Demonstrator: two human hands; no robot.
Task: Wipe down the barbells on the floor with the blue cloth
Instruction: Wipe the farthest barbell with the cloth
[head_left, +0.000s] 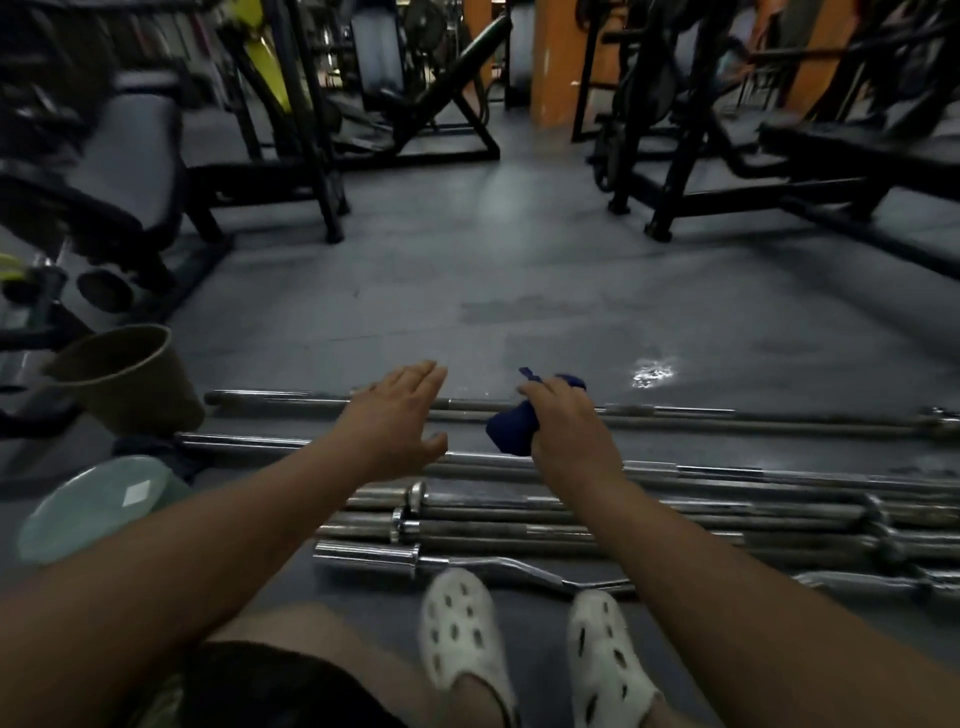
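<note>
Barbells (675, 415) on floor, right hand (566, 421) fingers gripping blue cloth (511, 431), left hand (395, 415) fingers spread

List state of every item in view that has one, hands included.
left hand: open, fingers spread, above the bars, holding nothing
right hand: closed on the cloth
blue cloth: bunched up, held over the bars
barbells: lying flat on the floor, side by side
brown bucket: upright, open top
green round lid: lying tilted on the floor
wet patch: shiny on the floor
</note>
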